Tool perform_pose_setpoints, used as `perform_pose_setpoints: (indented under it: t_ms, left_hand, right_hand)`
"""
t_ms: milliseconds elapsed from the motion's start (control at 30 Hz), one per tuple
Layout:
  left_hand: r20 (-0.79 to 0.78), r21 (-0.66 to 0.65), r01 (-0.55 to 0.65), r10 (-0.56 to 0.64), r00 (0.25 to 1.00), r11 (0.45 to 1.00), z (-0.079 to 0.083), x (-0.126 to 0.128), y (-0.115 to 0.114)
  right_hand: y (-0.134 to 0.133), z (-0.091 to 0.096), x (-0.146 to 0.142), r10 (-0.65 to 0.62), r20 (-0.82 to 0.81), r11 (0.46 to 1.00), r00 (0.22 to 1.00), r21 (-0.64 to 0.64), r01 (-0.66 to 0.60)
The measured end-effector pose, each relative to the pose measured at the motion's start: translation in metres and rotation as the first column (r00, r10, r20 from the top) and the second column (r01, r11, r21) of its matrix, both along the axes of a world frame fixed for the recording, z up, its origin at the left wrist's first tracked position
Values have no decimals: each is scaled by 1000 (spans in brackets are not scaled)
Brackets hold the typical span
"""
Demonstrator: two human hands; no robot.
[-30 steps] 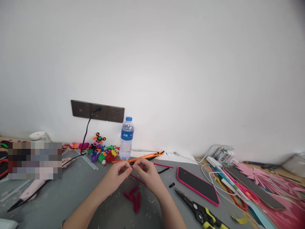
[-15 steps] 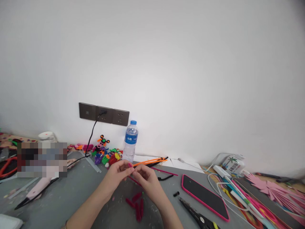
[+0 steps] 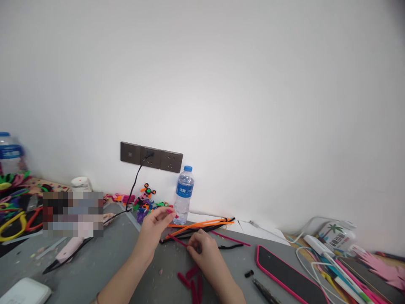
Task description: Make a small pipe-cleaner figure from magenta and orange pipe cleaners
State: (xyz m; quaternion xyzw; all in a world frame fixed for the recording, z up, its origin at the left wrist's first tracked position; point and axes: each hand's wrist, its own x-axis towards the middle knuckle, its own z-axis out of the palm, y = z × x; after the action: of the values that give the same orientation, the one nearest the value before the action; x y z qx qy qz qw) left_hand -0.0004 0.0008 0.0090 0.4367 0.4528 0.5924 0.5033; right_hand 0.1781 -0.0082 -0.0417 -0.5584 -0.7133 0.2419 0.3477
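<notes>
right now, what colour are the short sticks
The short sticks are dark pink, clearest in the head view.

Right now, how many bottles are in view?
2: a bottle beyond the left hand, and a second bottle at the left edge, partly cut off.

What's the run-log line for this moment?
left hand: near bottle, contents unclear | right hand: at magenta stem | magenta pieces: clustered on table | bottle: upright

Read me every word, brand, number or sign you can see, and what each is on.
"冰露": on the middle water bottle; smaller marks there are unreadable.
Left-edge water bottle: lettering too blurred.
White palm-tree-printed packet: characters too blurred.
</notes>
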Motion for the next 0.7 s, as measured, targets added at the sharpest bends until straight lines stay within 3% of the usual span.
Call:
perform_pose_setpoints:
  t_ms: [167,333,500,700]
  left_hand:
    - [40,-6,-25,26,999,1000,-3,1,0]
    - [81,-7,10,-10,997,1000,-4,6,0]
    - [132,-17,90,-87,987,996,0,8,-3]
    - [145,-34,138,-132,981,990,-7,8,-1]
  right_hand:
    - [2,10,4,-9,-279,1000,960,7,11]
    - [2,21,5,-15,-594,1000,804,1,19]
    - [-2,27,3,51,-613,998,788,14,-53]
    - [-4,29,-2,104,-587,992,803,1,-128]
